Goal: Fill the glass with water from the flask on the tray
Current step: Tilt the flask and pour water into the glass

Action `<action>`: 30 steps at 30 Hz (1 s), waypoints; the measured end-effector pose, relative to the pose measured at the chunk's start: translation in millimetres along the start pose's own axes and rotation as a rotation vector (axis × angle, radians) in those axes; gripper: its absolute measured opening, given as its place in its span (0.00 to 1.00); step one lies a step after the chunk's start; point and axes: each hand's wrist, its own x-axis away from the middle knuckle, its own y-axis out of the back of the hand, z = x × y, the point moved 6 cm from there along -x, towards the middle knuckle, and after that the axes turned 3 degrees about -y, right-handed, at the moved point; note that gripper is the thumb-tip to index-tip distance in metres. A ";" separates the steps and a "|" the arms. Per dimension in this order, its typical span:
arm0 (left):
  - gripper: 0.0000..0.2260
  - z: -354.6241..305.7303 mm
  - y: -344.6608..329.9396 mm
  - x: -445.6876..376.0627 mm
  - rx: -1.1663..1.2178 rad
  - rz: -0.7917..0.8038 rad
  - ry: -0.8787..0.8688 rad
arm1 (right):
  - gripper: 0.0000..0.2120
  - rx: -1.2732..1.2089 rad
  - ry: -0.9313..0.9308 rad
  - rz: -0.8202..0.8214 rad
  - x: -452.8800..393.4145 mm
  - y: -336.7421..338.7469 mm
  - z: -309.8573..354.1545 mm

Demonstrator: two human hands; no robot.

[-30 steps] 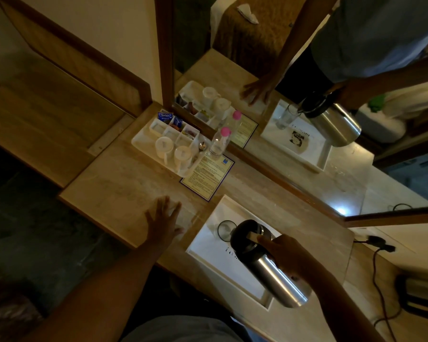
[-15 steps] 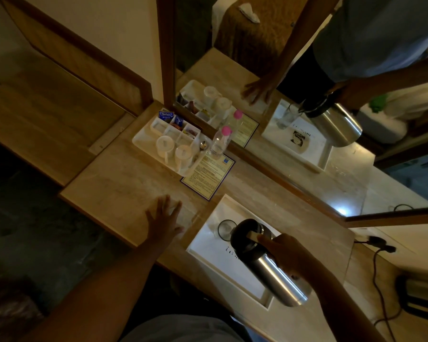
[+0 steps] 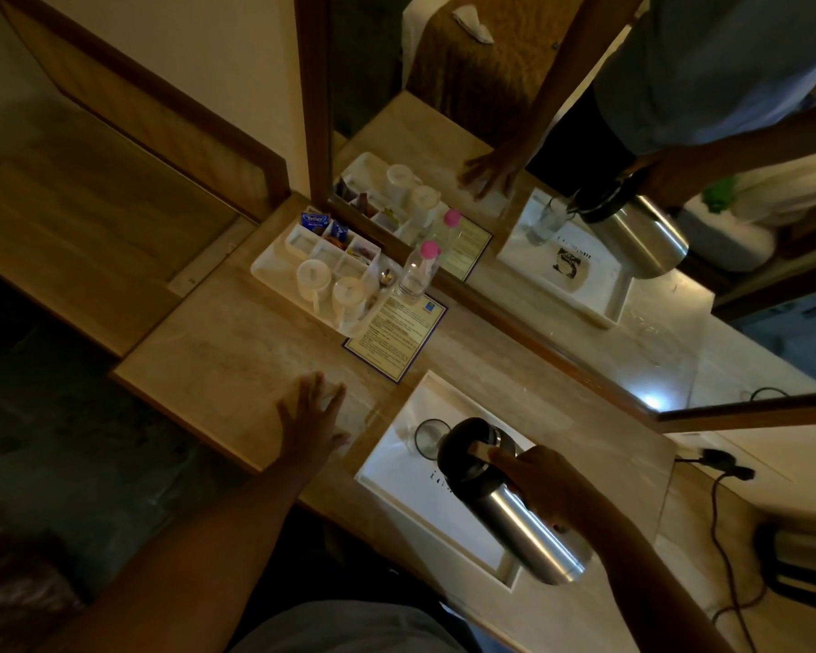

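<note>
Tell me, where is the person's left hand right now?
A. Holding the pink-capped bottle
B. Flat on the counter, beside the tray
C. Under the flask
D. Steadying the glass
B: the left hand lies spread, palm down, on the counter, left of the tray and touching neither the glass nor the flask, which the right hand tilts alone.

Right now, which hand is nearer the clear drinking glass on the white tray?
Right. The right hand grips the tilted steel flask just beside the clear drinking glass; the left hand lies flat on the counter, off the white tray.
</note>
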 end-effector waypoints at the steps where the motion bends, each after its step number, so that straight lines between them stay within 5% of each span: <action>1: 0.41 -0.1 0.0 0.1 -0.002 -0.001 0.000 | 0.27 -0.001 -0.003 0.002 -0.1 -0.1 0.4; 30: 0.41 -0.3 0.4 1.4 -0.009 -0.013 -0.006 | 0.27 -0.012 -0.015 -0.003 -3.2 0.9 -2.3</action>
